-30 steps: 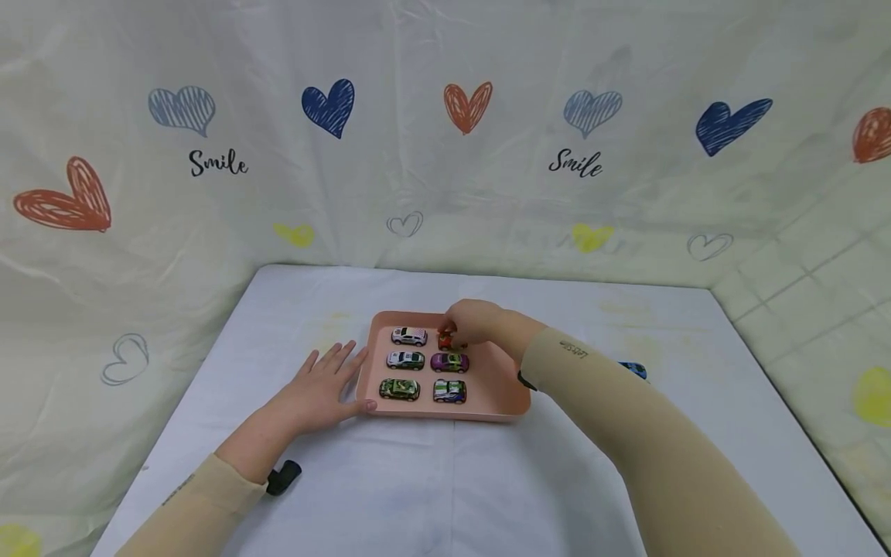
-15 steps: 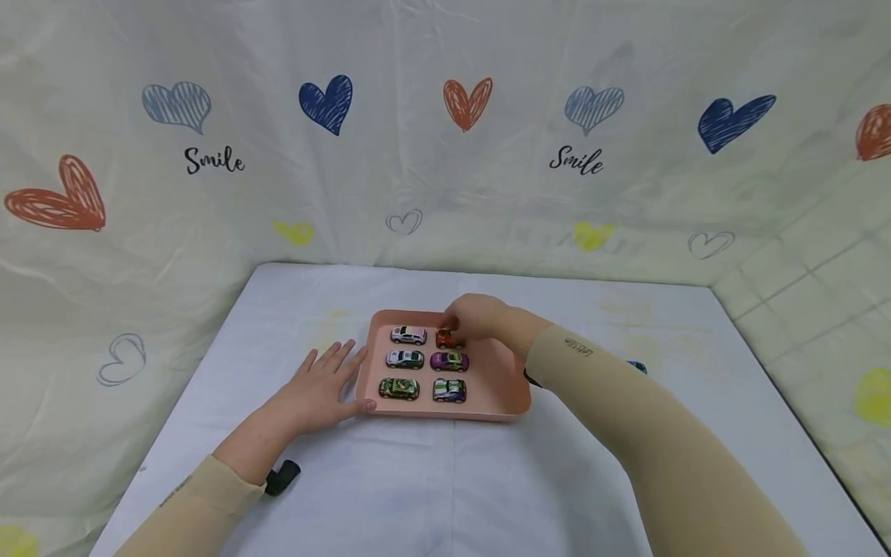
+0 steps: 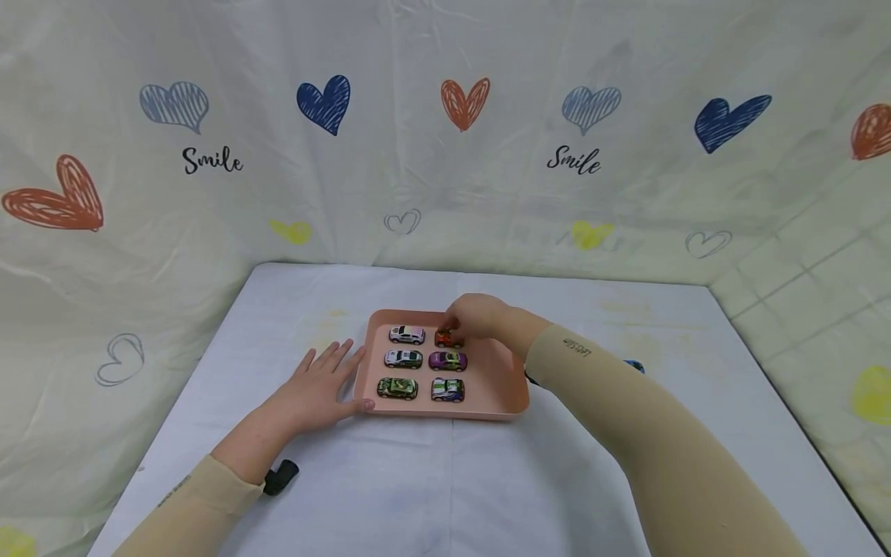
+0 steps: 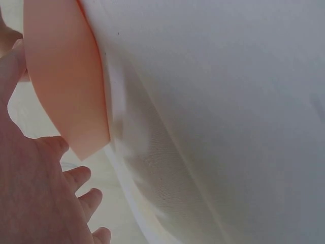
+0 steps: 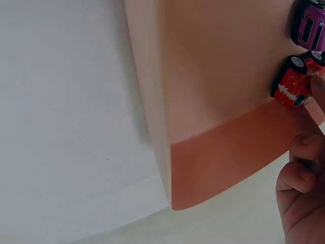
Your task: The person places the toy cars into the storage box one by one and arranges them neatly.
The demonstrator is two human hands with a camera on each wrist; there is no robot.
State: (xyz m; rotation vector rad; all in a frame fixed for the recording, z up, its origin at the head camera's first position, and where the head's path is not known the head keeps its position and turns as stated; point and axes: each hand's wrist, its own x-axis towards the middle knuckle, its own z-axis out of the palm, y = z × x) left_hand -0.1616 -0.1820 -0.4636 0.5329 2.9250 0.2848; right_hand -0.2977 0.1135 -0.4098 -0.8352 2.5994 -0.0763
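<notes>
A shallow pink tray [image 3: 496, 387] lies on the table with toy cars set in two columns. My right hand [image 3: 479, 316] reaches over the far rim and pinches a red toy car [image 3: 448, 339] at the back of the right column. In the right wrist view this red car [image 5: 290, 85] sits by the tray wall [image 5: 228, 157], a fingertip on its side, just beside a purple toy car [image 5: 311, 28]. My left hand [image 3: 313, 398] is spread at the tray's left side, thumb on the near-left corner. The left wrist view shows its fingers along the outer wall [image 4: 66, 81].
Also in the tray are a white-pink car [image 3: 407, 334], a white-green car [image 3: 403, 359], a camouflage-green car [image 3: 397, 388] and a white-blue-green car [image 3: 448, 390]. A blue toy car [image 3: 634, 365] lies on the table to the right, partly behind my right sleeve [image 3: 605, 394].
My right hand has risen slightly and shows more of the red car, which stays in its place. The right sleeve covers more of the blue car. My left hand holds still.
</notes>
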